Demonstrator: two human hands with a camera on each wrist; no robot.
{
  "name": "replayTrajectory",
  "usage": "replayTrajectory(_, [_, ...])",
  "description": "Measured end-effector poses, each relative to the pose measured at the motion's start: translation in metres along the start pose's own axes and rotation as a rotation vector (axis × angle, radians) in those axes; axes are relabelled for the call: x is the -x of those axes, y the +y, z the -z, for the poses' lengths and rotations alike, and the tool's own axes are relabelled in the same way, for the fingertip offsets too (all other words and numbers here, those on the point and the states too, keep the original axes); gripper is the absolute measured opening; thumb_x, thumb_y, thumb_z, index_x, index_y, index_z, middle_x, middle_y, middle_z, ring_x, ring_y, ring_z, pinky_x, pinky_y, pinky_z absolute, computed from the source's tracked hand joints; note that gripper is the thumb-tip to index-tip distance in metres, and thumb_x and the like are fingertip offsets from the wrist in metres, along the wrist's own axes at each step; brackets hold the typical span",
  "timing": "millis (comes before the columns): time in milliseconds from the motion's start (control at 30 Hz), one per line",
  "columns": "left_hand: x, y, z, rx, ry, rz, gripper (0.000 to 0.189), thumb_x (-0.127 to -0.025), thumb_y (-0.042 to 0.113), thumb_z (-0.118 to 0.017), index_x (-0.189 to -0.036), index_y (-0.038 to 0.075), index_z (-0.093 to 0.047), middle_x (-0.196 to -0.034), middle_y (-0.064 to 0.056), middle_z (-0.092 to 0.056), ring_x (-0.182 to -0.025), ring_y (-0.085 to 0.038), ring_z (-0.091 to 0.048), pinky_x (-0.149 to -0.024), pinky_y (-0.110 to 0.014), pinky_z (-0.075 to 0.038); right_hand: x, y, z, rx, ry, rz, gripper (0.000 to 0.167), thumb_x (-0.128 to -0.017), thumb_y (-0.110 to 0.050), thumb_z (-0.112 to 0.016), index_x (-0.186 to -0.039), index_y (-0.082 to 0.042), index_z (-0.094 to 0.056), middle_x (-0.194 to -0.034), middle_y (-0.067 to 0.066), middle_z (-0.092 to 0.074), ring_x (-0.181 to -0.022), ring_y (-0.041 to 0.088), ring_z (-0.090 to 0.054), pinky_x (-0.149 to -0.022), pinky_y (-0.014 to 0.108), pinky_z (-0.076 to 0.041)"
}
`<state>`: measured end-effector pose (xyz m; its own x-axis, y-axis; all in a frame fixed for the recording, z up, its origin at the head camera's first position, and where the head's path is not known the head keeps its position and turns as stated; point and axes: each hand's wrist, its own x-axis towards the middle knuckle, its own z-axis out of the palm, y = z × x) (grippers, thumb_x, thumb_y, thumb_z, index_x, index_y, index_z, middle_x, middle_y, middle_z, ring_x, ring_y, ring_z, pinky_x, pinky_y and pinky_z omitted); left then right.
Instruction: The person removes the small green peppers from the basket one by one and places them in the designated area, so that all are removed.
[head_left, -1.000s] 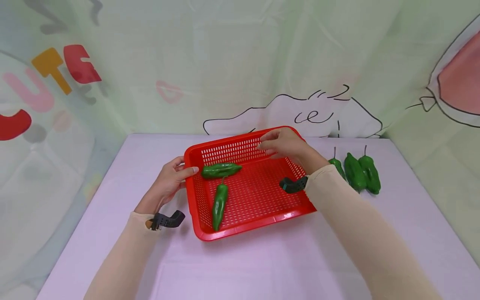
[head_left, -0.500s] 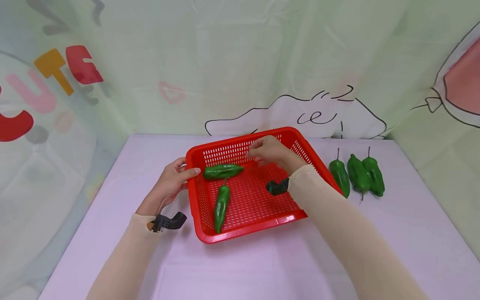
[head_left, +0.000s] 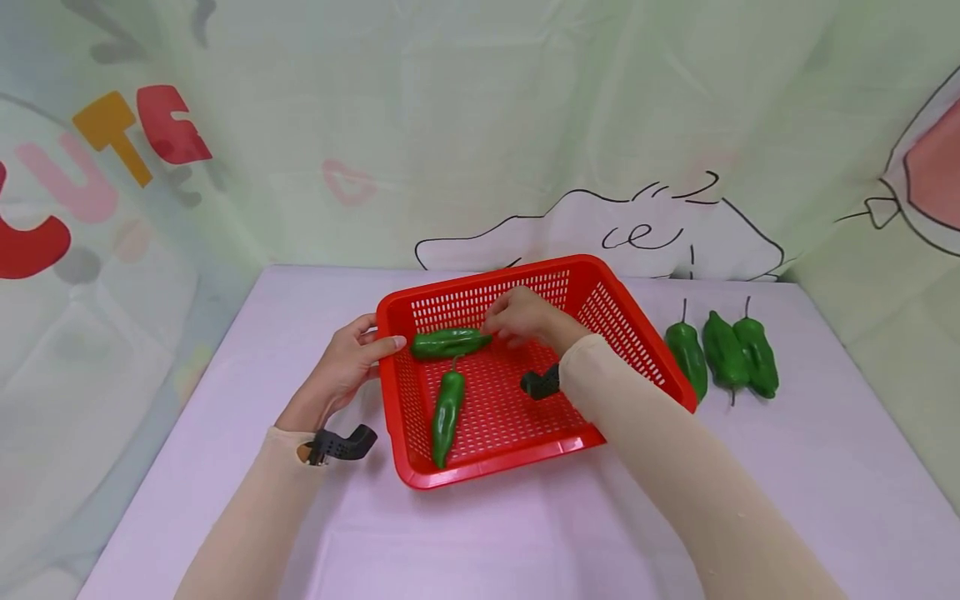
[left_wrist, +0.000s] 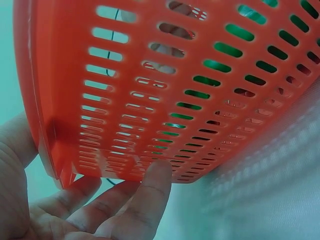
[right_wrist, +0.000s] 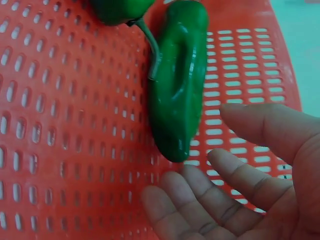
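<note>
A pale lilac table point(head_left: 465, 542) here; a red basket point(head_left: 510, 460) sits askew on it; three green peppers point(head_left: 725, 350) lie to its right.

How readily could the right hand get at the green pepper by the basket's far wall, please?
Yes, most likely: the right hand is inside the red basket, open and close to the tip of that green pepper, with nothing visible in between.

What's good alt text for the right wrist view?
The right grip, holding nothing, is by one end of a green pepper lying in a red slotted basket; whether they touch is unclear. A second pepper is cropped at the top, its stem overlapping the first's edge.
</note>
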<state>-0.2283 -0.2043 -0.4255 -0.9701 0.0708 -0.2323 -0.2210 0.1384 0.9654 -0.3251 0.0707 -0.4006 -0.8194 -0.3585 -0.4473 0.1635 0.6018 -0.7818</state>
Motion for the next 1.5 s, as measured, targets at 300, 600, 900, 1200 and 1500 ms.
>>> replayTrajectory(300, [0.001, 0.002, -0.001, -0.007, 0.004, 0.005, 0.059, -0.100, 0.022, -0.071, -0.152, 0.008, -0.046, -0.142, -0.020, -0.062, -0.115, -0.034, -0.070, -0.089, -0.043, -0.062, -0.004, 0.000, -0.008, -0.007, -0.039, 0.005, 0.029, -0.096, -0.011, -0.072, -0.121, 0.003, -0.069, -0.112, 0.013, -0.066, -0.099, 0.029, -0.062, -0.100, 0.047, -0.058])
replayTrajectory(600, [0.001, 0.003, -0.002, -0.013, 0.009, 0.012, 0.060, -0.099, 0.022, -0.071, -0.152, 0.009, -0.045, -0.142, -0.020, -0.062, -0.116, -0.036, -0.070, -0.090, -0.043, -0.062, -0.006, 0.001, -0.012, -0.013, -0.050, 0.013, 0.034, -0.093, -0.006, -0.075, -0.125, 0.005, -0.068, -0.119, 0.018, -0.065, -0.094, 0.023, -0.064, -0.098, 0.045, -0.059])
replayTrajectory(900, [0.001, 0.002, -0.002, -0.012, 0.011, 0.012, 0.060, -0.099, 0.023, -0.071, -0.152, 0.008, -0.045, -0.142, -0.020, -0.062, -0.115, -0.034, -0.070, -0.090, -0.042, -0.062, -0.005, -0.001, -0.017, 0.004, -0.081, 0.049, 0.034, -0.092, -0.001, -0.075, -0.125, 0.007, -0.069, -0.127, 0.021, -0.065, -0.110, 0.027, -0.068, -0.096, 0.043, -0.060])
replayTrajectory(1200, [0.001, 0.002, -0.001, -0.009, 0.009, 0.014, 0.060, -0.100, 0.023, -0.070, -0.152, 0.008, -0.046, -0.142, -0.020, -0.061, -0.117, -0.035, -0.069, -0.090, -0.043, -0.062, -0.004, -0.002, -0.019, 0.008, -0.093, 0.068, 0.026, -0.092, 0.000, -0.075, -0.118, 0.007, -0.072, -0.117, 0.018, -0.070, -0.098, 0.021, -0.069, -0.093, 0.043, -0.061])
replayTrajectory(1500, [0.000, 0.001, -0.001, -0.007, 0.002, 0.007, 0.058, -0.100, 0.022, -0.070, -0.151, 0.008, -0.046, -0.141, -0.021, -0.062, -0.116, -0.037, -0.069, -0.089, -0.043, -0.062, 0.001, -0.003, -0.016, -0.025, -0.046, 0.061, 0.019, -0.094, -0.003, -0.073, -0.112, 0.004, -0.072, -0.112, 0.016, -0.069, -0.100, 0.024, -0.068, -0.090, 0.040, -0.062])
